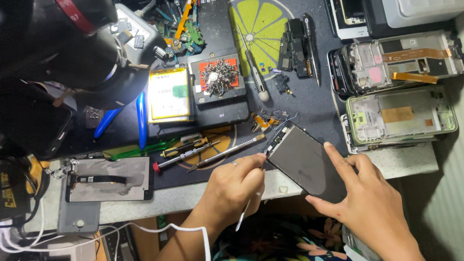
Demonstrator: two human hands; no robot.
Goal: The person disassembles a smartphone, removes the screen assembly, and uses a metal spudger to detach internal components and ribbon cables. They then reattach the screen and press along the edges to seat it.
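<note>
My right hand (369, 202) holds a dark phone panel (303, 161) by its lower right edge, index finger stretched along its side. The panel is tilted over the bench's front edge. My left hand (236, 184) grips thin metal tweezers (247, 207) and works at the panel's upper left corner, where a metal strip shows. A silver ring sits on one left finger.
Screwdrivers (187, 157) and a metal spudger (228, 151) lie left of my hands. An opened phone screen (109, 180) lies at the left. Stripped phone frames (402, 114) stack at the right. A battery (169, 94), a magnetic pad of screws (218, 77) and a microscope (70, 44) stand behind.
</note>
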